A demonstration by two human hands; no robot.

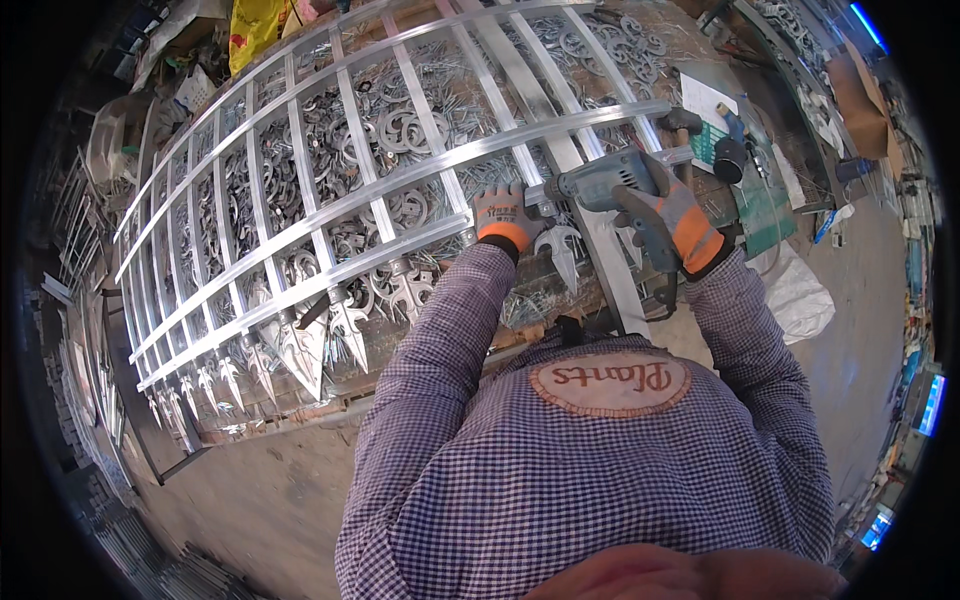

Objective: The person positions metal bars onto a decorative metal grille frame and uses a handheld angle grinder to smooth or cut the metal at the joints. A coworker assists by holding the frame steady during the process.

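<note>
My right hand (671, 221), in a grey and orange work glove, grips a dark green power drill (611, 181) that points left across the metal fence panel (457, 156). The drill's chuck is at an upright bar near the lower rail. My left hand (506, 214), gloved alike, rests on the panel's lower rail just left of the chuck; its fingertips and whatever it may grip are partly hidden. A spearhead finial (561, 251) points towards me below the chuck. More finials, such as a large one (301, 349), line the panel's near edge.
Metal scrolls and rings (409, 131) and many screws lie on the workbench under the panel. A hammer (681, 124), a black round object (729, 159) and a white sheet (705, 97) are at the right. A white plastic bag (799, 300) lies right of my right arm.
</note>
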